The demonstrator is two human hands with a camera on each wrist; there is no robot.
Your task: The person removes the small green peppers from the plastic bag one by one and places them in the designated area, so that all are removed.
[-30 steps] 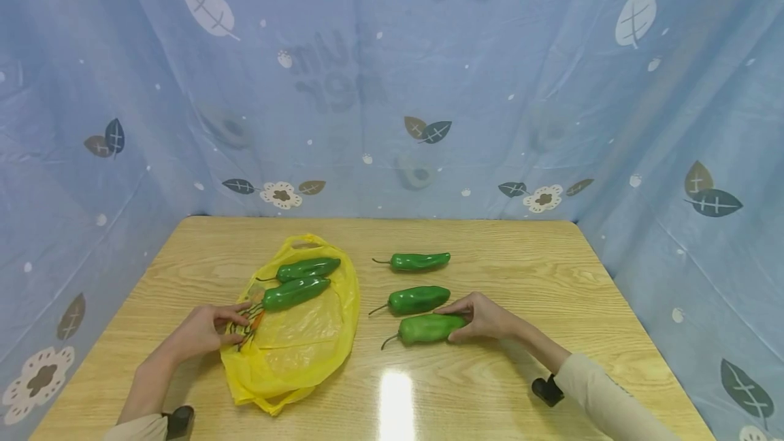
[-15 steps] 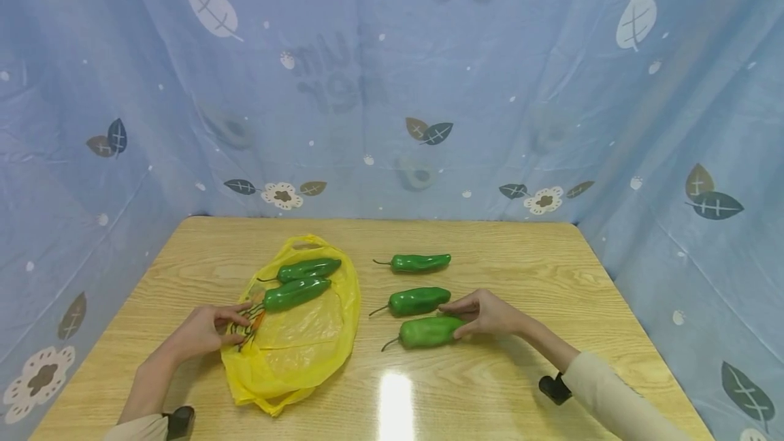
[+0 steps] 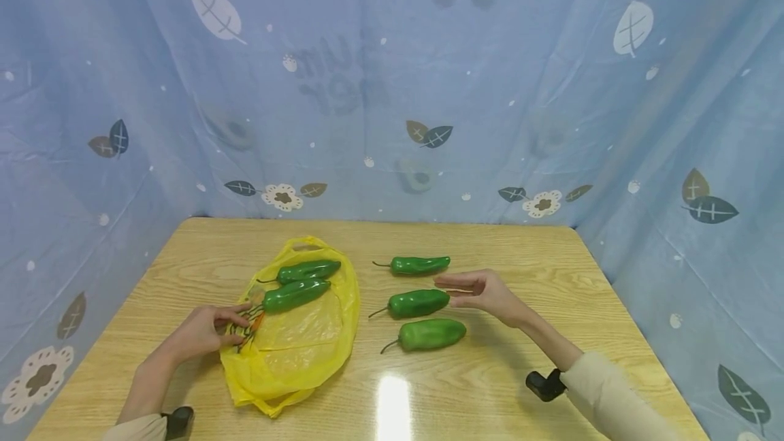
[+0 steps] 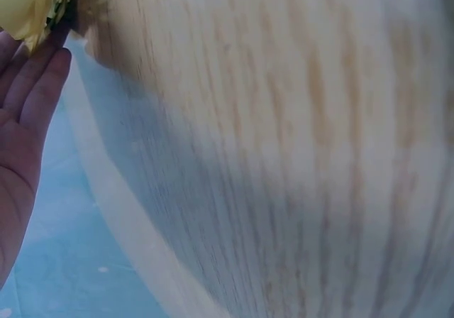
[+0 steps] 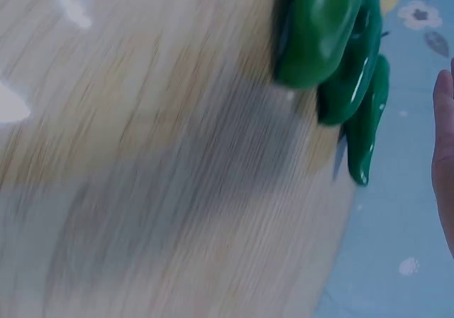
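Note:
My left hand [image 3: 199, 337] holds the left rim of a yellow plastic bag [image 3: 309, 352], its fingers at the printed patch. In the left wrist view, the fingertips meet the yellow plastic; the thumb is out of sight there. Two green peppers [image 3: 297, 295] lie in the upper part of the bag. To the right, three more lie on the table in a column: a far pepper [image 3: 420, 265], a middle pepper [image 3: 419, 303] and a lighter near pepper [image 3: 431, 335]. My right hand [image 3: 486, 295], fingers extended and holding nothing, hovers by the middle pepper's tip.
A wooden table [image 3: 520, 250] carries everything, with a bright glare patch near its front edge. Blue patterned cloth [image 3: 380, 87] hangs behind it and along both sides. Black wrist devices sit at both cuffs.
My right hand has let go of the near pepper and moved up and away from it, toward the middle pepper's tip. The left hand and the bag stay put.

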